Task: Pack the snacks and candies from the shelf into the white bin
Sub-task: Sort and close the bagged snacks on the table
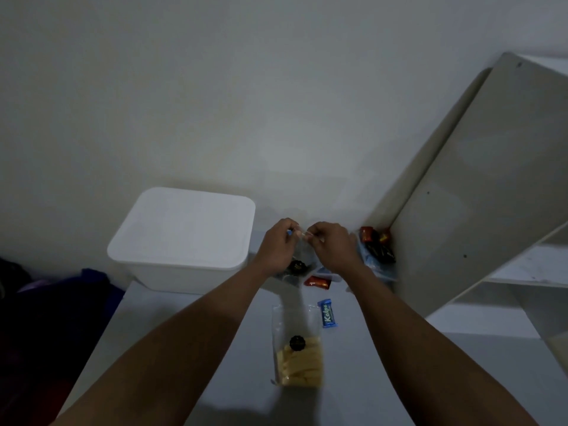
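Left grip [278, 247] and right grip [330, 249] are both pinched on the top edge of a clear snack bag [298, 265], just right of the lidded white bin [172, 262]. On the bench [199, 348]: bag of yellow sticks [299, 361], blue Kalpa bar [328, 313], red wrapper [317, 282]. More wrappers [376, 244] lie against the shelf [476, 195].

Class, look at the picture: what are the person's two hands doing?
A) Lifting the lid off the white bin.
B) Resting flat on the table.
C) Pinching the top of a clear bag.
C: the left hand and the right hand both pinch the top edge of the clear bag, held up between them.
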A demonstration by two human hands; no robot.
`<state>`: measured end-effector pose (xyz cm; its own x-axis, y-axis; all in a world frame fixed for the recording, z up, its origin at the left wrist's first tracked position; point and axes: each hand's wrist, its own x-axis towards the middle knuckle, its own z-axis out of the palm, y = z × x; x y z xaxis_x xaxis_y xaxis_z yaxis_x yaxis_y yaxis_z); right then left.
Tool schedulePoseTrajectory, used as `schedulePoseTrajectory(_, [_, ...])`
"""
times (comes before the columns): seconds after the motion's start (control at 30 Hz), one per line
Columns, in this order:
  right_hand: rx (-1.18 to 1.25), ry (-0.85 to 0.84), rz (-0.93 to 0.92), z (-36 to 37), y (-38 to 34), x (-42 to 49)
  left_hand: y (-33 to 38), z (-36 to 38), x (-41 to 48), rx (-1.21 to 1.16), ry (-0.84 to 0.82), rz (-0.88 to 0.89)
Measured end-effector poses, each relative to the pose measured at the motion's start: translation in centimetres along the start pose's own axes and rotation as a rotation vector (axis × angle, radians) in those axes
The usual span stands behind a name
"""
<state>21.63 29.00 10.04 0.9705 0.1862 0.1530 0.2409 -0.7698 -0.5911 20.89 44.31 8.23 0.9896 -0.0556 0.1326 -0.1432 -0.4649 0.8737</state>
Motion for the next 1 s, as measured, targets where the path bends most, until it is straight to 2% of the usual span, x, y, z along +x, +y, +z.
schedulePoseTrajectory(0.2, [0.078, -0.074, 0.077, -1.0, 0.4, 0.4, -0.2, -0.5, 0.3, -0.071, 0.013, -0.034])
schedulePoseTrajectory(0.3, [0.079, -0.084, 0.053, -1.3, 0.3, 0.2, 0.2, -0.7, 0.5, -0.136, -0.019, -0.094])
schedulePoseTrajectory(0.47, [0.053, -0.105, 0.035, -1.2, -0.1, -0.2, 0.8, -0.5, 0.7, -0.157, -0.048, -0.116])
schedulePoseTrajectory(0.7, [0.171, -0.144, 0.115, -1.6, 1.1, 0.3, 0.2, -0.9, 0.5, -0.174, -0.003, -0.156])
schedulePoseTrajectory(0.83, [0.179, -0.131, 0.074, -1.3, 1.2, 0.0, 0.6, -1.2, 0.3, -0.205, -0.057, -0.172])
schedulePoseTrajectory(1.0, [0.203, -0.225, 0.107, -0.9, 1.5, -0.1, 0.4, -1.3, 0.1, -0.168, -0.089, -0.172])
